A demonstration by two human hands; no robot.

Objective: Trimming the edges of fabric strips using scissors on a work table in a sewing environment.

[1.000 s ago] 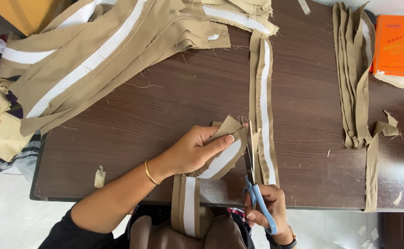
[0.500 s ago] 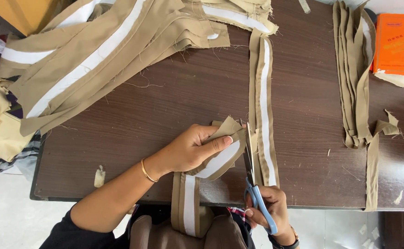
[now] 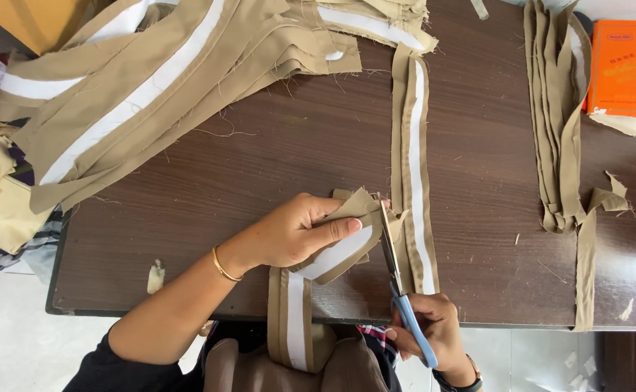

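Strip end (image 3: 354, 218) is pinched flat by left hand (image 3: 289, 236); scissors (image 3: 397, 279), gripped in right hand (image 3: 434, 330), point to 12 o'clock, blades at its right edge.

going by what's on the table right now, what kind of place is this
Probably a tailoring or garment workshop: khaki fabric strips with white lining lie piled on a dark wooden table, and the right hand trims one strip with blue-handled scissors.
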